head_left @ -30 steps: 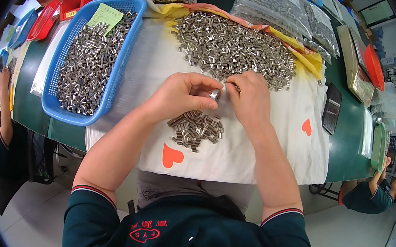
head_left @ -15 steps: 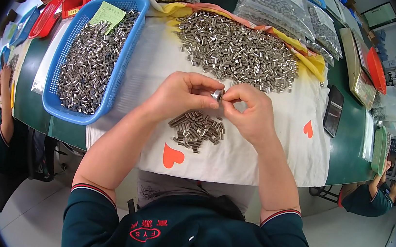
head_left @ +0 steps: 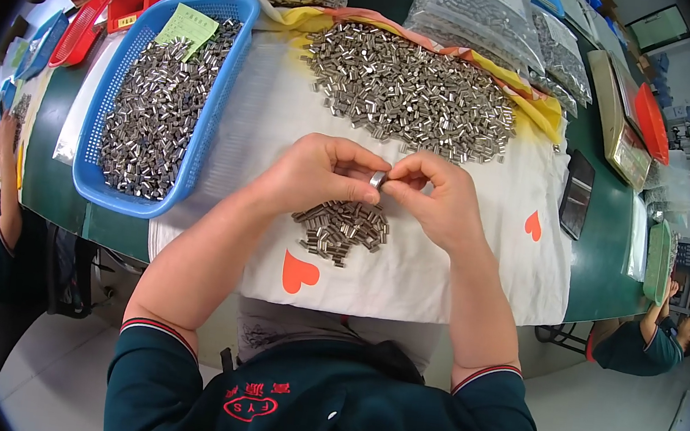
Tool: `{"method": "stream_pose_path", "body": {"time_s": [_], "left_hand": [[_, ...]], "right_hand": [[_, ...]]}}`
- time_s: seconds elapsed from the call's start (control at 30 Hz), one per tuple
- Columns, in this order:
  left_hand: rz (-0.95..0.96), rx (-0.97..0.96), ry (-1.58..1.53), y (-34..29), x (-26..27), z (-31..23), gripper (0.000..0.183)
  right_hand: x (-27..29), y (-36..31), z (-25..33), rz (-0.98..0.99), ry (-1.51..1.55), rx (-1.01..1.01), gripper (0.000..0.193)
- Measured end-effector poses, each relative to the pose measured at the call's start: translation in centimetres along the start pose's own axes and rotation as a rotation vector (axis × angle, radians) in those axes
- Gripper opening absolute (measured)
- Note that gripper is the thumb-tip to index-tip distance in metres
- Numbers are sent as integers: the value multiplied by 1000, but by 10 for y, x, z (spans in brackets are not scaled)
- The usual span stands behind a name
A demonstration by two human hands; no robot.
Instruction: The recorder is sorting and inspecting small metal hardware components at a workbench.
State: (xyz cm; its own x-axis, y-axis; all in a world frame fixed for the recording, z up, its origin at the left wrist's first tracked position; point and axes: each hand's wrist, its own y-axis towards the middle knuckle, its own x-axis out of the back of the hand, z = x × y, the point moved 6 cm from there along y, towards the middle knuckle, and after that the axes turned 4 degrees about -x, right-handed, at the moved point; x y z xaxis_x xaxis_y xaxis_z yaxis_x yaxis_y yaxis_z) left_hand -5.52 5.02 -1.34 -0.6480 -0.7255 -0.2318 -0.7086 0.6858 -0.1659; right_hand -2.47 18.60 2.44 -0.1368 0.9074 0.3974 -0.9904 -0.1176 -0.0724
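My left hand [head_left: 315,176] pinches a short, shiny metal ring [head_left: 378,179] between thumb and fingers. From the other side, the closed fingertips of my right hand [head_left: 439,199] meet the ring; whatever they hold is too small and covered to make out. Just below my hands lies a small heap of metal sleeves [head_left: 343,234] on the white cloth [head_left: 405,282]. Beyond them spreads a much larger heap of similar short metal sleeves [head_left: 414,96].
At left stands a blue basket [head_left: 121,204] of metal pieces with a green paper slip [head_left: 187,29]. Bags of metal parts [head_left: 478,18] line the back. A dark phone-like slab [head_left: 577,195] lies at right. Co-workers sit at both sides.
Both hands have come slightly nearer to me, with the ring still between them. The ring appears tilted a little differently. The heaps look the same.
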Motion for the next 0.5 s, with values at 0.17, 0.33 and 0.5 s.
{"method": "stream_pose_path", "body": {"time_s": [0.17,0.33,0.5], "left_hand": [[113,-60,256,-1,-12,-1,32],[215,-118,389,-8,-16,-7,32],[173,-40,383,-5,-9,-5,32]], "right_hand": [[19,10,-20,-45,74,-48,10],[-1,31,4,-209,-667,314,8],[-13,31,7,-185,-872,405,9]]}}
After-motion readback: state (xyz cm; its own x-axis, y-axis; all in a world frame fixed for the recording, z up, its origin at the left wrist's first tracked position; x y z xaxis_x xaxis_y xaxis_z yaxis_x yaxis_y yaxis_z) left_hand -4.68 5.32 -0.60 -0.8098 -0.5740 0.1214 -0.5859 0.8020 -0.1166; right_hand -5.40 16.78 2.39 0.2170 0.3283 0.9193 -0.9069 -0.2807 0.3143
